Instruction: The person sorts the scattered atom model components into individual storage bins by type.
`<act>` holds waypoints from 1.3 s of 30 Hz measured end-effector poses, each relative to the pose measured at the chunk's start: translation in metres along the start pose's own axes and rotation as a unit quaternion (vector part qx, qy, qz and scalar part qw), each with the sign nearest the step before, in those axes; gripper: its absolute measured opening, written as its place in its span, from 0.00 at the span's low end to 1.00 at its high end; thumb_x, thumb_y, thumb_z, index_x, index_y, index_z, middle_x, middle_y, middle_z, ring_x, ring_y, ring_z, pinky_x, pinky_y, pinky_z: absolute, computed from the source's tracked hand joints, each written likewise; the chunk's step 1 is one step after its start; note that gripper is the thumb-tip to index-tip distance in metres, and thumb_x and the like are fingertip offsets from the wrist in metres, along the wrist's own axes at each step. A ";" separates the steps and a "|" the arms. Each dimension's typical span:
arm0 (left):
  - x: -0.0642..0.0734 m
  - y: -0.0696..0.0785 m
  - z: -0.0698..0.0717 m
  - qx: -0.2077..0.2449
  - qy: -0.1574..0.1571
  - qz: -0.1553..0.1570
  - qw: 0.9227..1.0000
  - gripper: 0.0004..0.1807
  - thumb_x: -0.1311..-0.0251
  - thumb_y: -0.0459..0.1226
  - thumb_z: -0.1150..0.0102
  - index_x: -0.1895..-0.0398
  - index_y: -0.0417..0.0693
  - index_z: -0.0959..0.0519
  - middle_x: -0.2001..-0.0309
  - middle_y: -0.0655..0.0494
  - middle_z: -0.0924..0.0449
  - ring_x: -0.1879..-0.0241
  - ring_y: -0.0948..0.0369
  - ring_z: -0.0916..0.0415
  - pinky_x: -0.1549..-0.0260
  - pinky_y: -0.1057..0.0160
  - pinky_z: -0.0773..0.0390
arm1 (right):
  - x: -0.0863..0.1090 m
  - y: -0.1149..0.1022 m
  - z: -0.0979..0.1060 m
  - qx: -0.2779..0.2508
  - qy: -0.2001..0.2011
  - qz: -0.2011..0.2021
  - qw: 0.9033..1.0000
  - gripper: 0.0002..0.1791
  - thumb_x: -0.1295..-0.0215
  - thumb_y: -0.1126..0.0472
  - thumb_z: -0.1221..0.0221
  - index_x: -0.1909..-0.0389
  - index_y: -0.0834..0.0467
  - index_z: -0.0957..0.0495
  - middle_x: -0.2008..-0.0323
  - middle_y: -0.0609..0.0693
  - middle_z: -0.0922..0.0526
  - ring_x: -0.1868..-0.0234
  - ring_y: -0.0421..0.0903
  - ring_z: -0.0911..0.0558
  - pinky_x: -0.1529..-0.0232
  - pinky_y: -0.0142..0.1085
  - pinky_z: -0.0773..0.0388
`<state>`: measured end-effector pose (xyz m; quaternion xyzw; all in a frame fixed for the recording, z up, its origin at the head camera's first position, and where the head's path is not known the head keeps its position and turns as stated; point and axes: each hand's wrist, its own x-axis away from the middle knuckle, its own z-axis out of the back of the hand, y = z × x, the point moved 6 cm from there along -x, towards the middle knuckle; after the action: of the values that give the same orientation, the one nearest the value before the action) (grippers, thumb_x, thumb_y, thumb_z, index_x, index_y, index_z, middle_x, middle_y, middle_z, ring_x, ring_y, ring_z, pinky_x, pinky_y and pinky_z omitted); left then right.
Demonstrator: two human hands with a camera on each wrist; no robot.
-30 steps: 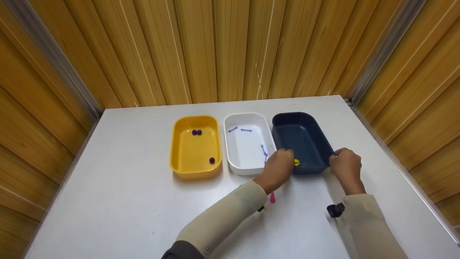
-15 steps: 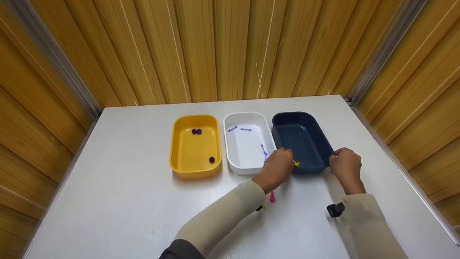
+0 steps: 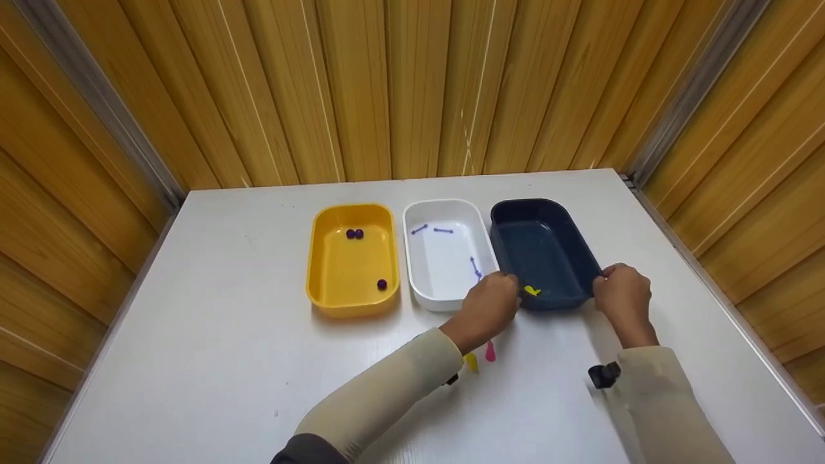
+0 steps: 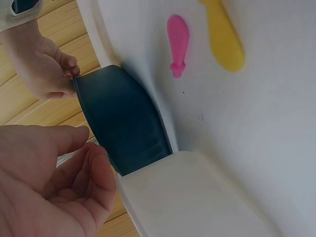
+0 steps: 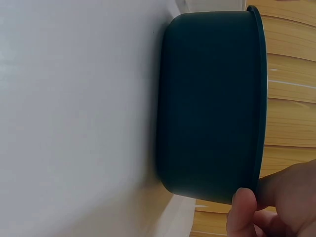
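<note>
My right hand pinches the front right rim of the dark blue tray between thumb and fingers, as the right wrist view shows. At that tray's front left corner is my left hand. Its fingers are loosely curled beside the rim, thumb close to the index finger, with nothing visible between them. A small yellow piece lies inside the dark blue tray near its front left. A pink club-shaped piece and a yellow one lie on the white table, just in front of the trays.
Left of the dark blue tray stands a white tray with several thin purple bar pieces. Further left is a yellow tray holding three dark purple balls. Wood-patterned panels enclose the table's back and sides.
My left hand has drawn slightly left and back from the dark blue tray's corner, uncovering more of the yellow piece inside. The right hand keeps its grip on the rim.
</note>
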<state>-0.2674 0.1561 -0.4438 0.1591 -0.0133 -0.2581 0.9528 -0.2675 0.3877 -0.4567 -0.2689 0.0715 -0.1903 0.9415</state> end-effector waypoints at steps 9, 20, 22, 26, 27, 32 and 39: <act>0.012 -0.007 0.002 -0.008 0.023 -0.026 0.999 0.09 0.31 0.40 0.38 0.58 0.44 0.16 0.64 0.54 0.15 0.64 0.64 0.17 0.63 0.70 0.16 | 0.000 -0.002 0.001 0.020 0.018 0.012 1.000 0.20 0.36 0.65 0.50 0.53 0.77 0.20 0.54 0.75 0.17 0.51 0.75 0.21 0.48 0.61 0.26; 0.032 -0.014 -0.006 0.016 -0.030 -0.035 0.999 0.07 0.33 0.40 0.37 0.61 0.46 0.14 0.68 0.57 0.16 0.71 0.66 0.25 0.70 0.73 0.21 | 0.000 0.000 0.001 0.022 0.010 0.010 1.000 0.20 0.36 0.65 0.50 0.53 0.77 0.20 0.55 0.75 0.16 0.51 0.75 0.21 0.49 0.62 0.26; 0.038 -0.018 -0.008 0.018 -0.040 -0.036 0.998 0.07 0.34 0.40 0.36 0.62 0.46 0.14 0.70 0.58 0.17 0.73 0.66 0.29 0.73 0.73 0.25 | 0.000 0.000 0.001 0.020 0.008 0.009 1.000 0.20 0.35 0.65 0.50 0.52 0.77 0.21 0.54 0.75 0.17 0.50 0.75 0.22 0.48 0.62 0.26; 0.047 -0.026 -0.011 0.016 -0.047 -0.037 0.998 0.05 0.36 0.38 0.34 0.68 0.46 0.14 0.74 0.58 0.18 0.76 0.65 0.33 0.78 0.71 0.30 | 0.000 -0.001 0.001 0.020 0.009 0.010 1.000 0.20 0.35 0.65 0.50 0.52 0.77 0.21 0.53 0.75 0.17 0.50 0.75 0.22 0.48 0.61 0.26; 0.049 -0.028 -0.011 0.018 -0.049 -0.036 0.998 0.05 0.37 0.38 0.34 0.68 0.46 0.14 0.74 0.58 0.18 0.76 0.65 0.33 0.78 0.71 0.30 | 0.000 -0.001 0.001 0.021 0.009 0.010 1.000 0.20 0.35 0.65 0.50 0.52 0.77 0.21 0.53 0.75 0.17 0.50 0.75 0.22 0.47 0.61 0.26; 0.057 -0.034 -0.013 0.039 -0.072 -0.028 0.996 0.05 0.36 0.37 0.34 0.63 0.45 0.13 0.72 0.57 0.16 0.77 0.65 0.31 0.77 0.73 0.28 | 0.001 -0.001 0.001 0.021 0.009 0.016 1.000 0.21 0.35 0.65 0.51 0.52 0.78 0.21 0.54 0.76 0.17 0.51 0.75 0.21 0.48 0.62 0.26; 0.070 -0.036 -0.014 0.002 -0.088 -0.038 0.995 0.07 0.38 0.40 0.31 0.66 0.45 0.14 0.75 0.56 0.20 0.76 0.63 0.34 0.77 0.70 0.29 | 0.001 -0.002 0.001 0.017 -0.005 0.026 0.999 0.22 0.34 0.65 0.52 0.51 0.80 0.23 0.58 0.75 0.16 0.52 0.76 0.22 0.49 0.63 0.25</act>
<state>-0.2231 0.0959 -0.4719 0.1386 -0.0916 -0.3066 0.9372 -0.2665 0.3863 -0.4551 -0.2514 0.0705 -0.1657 0.9510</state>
